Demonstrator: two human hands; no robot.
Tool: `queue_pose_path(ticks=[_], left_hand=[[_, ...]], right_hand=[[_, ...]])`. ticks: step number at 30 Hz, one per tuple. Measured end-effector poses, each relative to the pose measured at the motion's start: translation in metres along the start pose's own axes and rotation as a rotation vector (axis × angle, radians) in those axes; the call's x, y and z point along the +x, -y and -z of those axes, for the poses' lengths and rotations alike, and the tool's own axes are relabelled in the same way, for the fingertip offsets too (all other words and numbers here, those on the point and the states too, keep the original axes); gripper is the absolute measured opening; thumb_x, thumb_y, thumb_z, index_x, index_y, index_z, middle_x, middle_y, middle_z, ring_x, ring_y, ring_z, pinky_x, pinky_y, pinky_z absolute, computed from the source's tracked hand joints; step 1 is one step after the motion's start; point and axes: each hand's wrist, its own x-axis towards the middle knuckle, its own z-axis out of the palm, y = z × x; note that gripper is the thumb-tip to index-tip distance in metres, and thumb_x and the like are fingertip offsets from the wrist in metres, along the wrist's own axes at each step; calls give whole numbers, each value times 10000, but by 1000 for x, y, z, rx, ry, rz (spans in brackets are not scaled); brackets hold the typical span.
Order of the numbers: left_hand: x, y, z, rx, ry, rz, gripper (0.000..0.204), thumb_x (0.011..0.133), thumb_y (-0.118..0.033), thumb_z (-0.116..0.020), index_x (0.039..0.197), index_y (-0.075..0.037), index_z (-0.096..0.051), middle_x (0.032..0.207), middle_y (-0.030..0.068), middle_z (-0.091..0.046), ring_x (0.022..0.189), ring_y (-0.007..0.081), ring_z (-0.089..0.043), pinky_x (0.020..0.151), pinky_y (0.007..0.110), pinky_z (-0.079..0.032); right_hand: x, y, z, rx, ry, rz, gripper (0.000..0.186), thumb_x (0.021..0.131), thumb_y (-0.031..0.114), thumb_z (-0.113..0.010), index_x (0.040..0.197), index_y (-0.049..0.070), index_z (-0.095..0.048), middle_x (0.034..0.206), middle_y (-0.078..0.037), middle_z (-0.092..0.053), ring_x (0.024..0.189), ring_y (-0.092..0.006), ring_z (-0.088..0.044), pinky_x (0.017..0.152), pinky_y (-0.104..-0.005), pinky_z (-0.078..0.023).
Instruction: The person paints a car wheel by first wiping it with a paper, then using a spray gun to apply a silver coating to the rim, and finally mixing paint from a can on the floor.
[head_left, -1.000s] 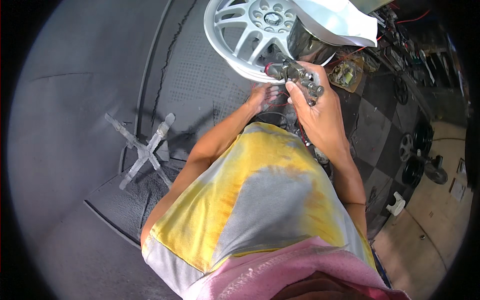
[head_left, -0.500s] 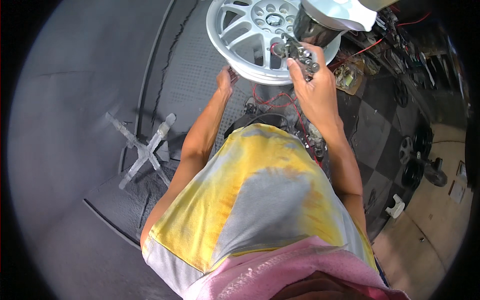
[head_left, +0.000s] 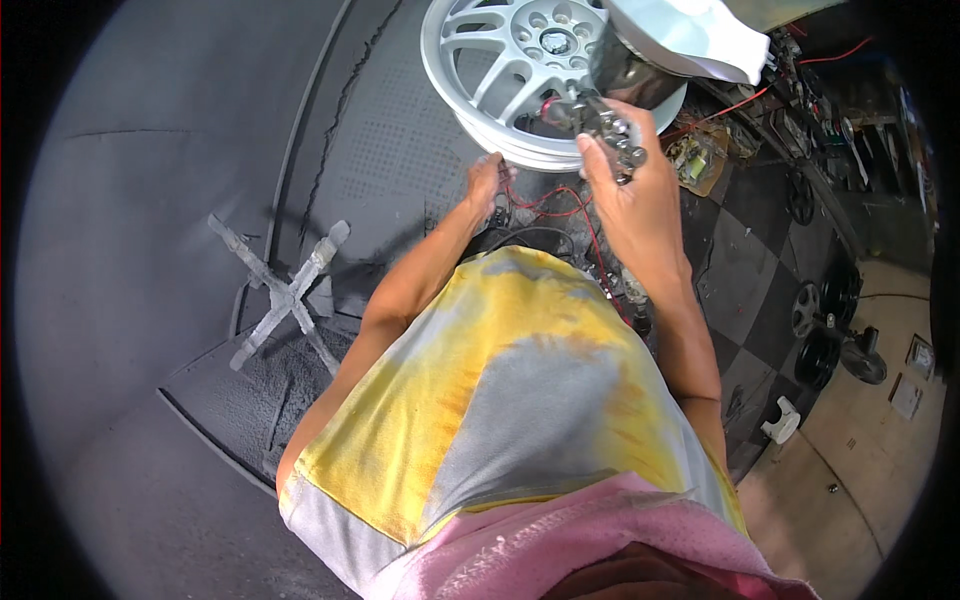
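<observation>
My right hand grips a metal spray gun with a red ring, held in front of a silver alloy wheel. A dark metal cup rises above the gun under a white bowl-like piece; how they join is unclear. My left hand is just below the wheel's lower left edge, beside a loose red hose; its fingers are blurred, so their grip and any contact are unclear.
A taped cross-shaped stand sits at the left on a grey, overspray-coated surface. At the right are a cluttered cardboard box, black round parts, a white stool-like object and a checkered floor.
The gun in my right hand has moved slightly up and then a little down. My left hand first rose leftward to the rim's edge and has since dropped slightly rightward.
</observation>
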Motion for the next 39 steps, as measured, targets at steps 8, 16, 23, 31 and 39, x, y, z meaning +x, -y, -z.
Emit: queue_pose_path(ticks=[8, 16, 23, 31, 39], left_hand=[[-19, 23, -36, 19, 212, 194, 232, 1046, -275, -575, 1154, -74, -614, 1061, 103, -723, 962, 202, -694, 857, 371, -588], [17, -4, 9, 152, 75, 168, 234, 1031, -245, -507, 1063, -82, -672, 960, 59, -748, 852, 161, -699, 793, 338, -581], [43, -50, 20, -8, -84, -92, 286, 1082, -270, -482, 1131, -28, -626, 980, 85, -709, 872, 185, -691, 819, 365, -575], [10, -5, 3, 50, -52, -51, 327, 1104, -352, -505, 1194, -50, -593, 1024, 80, -688, 911, 202, -694, 821, 379, -584], [-28, 35, -36, 287, 432, 145, 353, 1073, -388, -578, 1068, -55, -695, 956, 52, -754, 752, 124, -654, 717, 319, -566]], right_hand=[[6, -16, 10, -14, -119, 116, 337, 999, 140, -666, 1302, 35, -562, 991, -207, -732, 869, -316, -729, 769, -405, -546], [-10, -6, -6, 85, 58, 22, 346, 1000, 155, -674, 1304, 49, -549, 932, -207, -730, 799, -317, -740, 721, -415, -562], [-1, -9, 4, -59, -60, 64, 354, 998, 167, -673, 1307, 41, -554, 965, -207, -724, 870, -344, -730, 780, -417, -548], [8, -8, 11, -9, -126, 117, 339, 1005, 148, -675, 1295, 16, -560, 949, -182, -727, 796, -271, -717, 732, -386, -544], [-4, -6, -5, 28, 47, 44, 349, 1013, 169, -681, 1316, 28, -578, 895, -94, -711, 752, -125, -663, 694, -313, -534]])
